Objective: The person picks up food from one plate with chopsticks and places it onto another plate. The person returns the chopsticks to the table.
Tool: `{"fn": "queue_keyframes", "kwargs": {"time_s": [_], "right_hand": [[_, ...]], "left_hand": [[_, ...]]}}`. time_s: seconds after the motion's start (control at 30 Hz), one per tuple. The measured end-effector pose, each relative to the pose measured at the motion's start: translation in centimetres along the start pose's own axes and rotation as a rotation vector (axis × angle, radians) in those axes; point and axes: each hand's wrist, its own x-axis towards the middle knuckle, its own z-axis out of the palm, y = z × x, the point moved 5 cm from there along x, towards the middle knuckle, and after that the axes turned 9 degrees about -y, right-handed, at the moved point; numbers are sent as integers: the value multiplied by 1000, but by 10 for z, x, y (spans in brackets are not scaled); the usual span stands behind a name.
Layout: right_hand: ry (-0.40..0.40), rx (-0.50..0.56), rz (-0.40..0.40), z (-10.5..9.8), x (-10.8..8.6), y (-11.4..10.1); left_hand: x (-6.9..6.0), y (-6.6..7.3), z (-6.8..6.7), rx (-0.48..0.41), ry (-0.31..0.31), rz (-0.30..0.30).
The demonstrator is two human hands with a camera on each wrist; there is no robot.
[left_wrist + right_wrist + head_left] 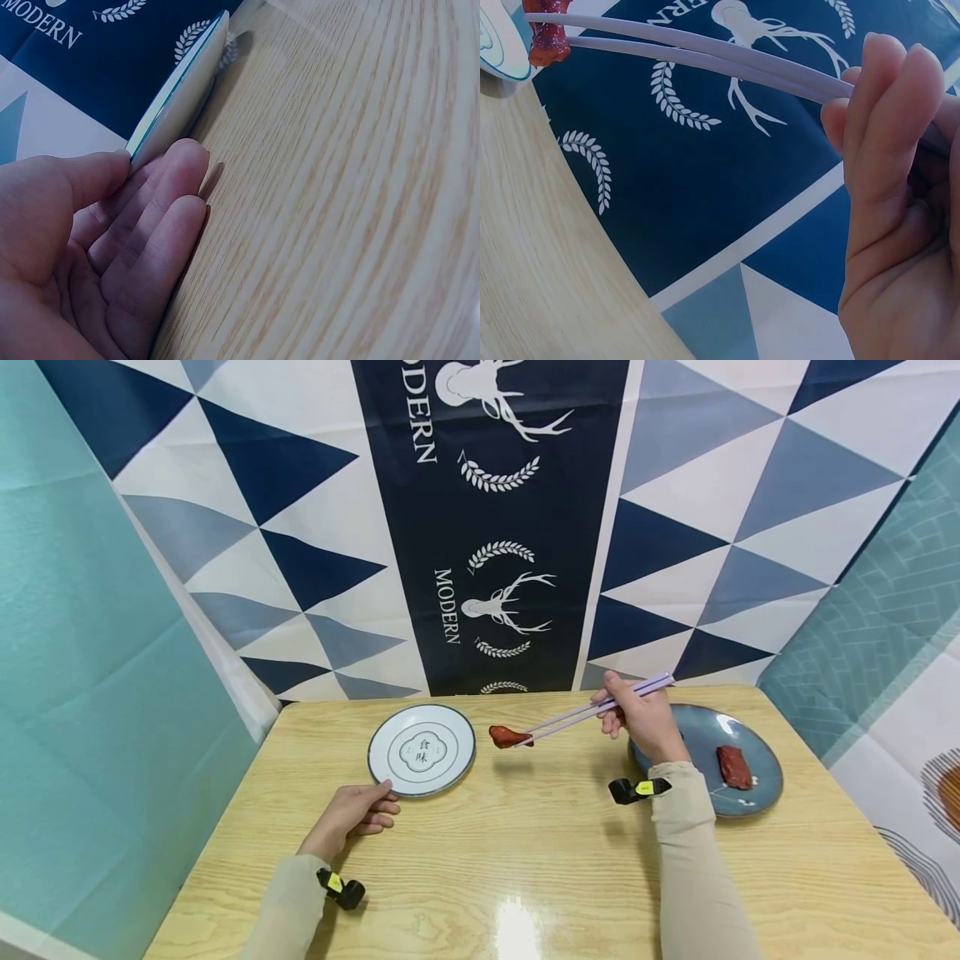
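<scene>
My left hand [351,814] pinches the near-left rim of a white plate [385,739] with a dark edge. In the left wrist view the thumb lies over the rim and fingers curl beneath it. My right hand [643,718] grips a pair of pale purple chopsticks [705,45]. Between their tips is a glossy red-brown piece of meat [507,737], shaped like a small drumstick, held above the table just right of the white plate. Behind the right wrist, a blue-grey oval plate [697,739] bears another dark red piece of meat [733,767].
Everything stands on a light wood-grain table [480,852]. A patterned cloth [517,527] with deer heads and triangles hangs along the table's back edge. A teal curtain [97,693] borders the left side. Both wrists wear small black cameras.
</scene>
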Motion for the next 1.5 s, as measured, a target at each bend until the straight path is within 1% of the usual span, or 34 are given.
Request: {"fn": "queue_keyframes", "kwargs": {"time_s": [0.5,0.73,0.93,1.13,1.5], "right_hand": [[-38,-49,-8,8,6,-1],[-38,-81,9,10,7,-1],[-61,-77,19,17,9,0],[-60,-64,39,22,8,6],[-74,-72,56,27,10,11]], "left_hand": [[-2,0,1,4,-9,8],[-2,1,0,2,-10,1],[-2,2,-1,10,-15,4],[-1,1,0,4,-20,8],[-2,0,0,-1,-6,16]]}}
